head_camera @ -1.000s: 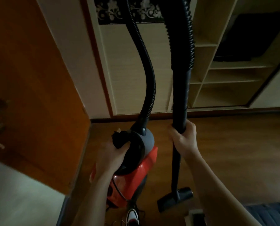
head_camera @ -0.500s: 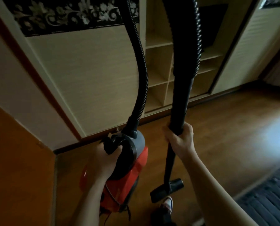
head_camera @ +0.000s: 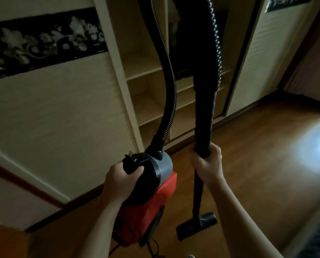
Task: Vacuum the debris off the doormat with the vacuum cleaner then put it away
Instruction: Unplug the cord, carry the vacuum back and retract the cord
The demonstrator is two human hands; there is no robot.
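Head view: a brown wood floor (head_camera: 257, 155) runs across the room, with 1 pale patch of light (head_camera: 311, 146) on it at the right. Along the far side stands a cream wardrobe door (head_camera: 62, 112) on the left, crossed by a black floral band (head_camera: 43, 43). Open shelves (head_camera: 144, 71) sit in the middle, and a 2nd cream door (head_camera: 263, 62) stands to their right.

The vacuum (head_camera: 155, 207), red with a black and grey top, is in the near middle, in front of the shelves. The left hand (head_camera: 118, 181) is curled tight round its black handle (head_camera: 132, 162), at the top left of the body. A black ribbed hose (head_camera: 169, 90) rises from the grey top and leaves the frame above.

Just right of the vacuum, the right hand (head_camera: 209, 164) grips the upright black wand (head_camera: 203, 118), fingers wrapped round it. The wand runs down past the hand to the nozzle (head_camera: 196, 228), near the floor; whether it touches cannot be told. The 2 hands are near each other, side by side.
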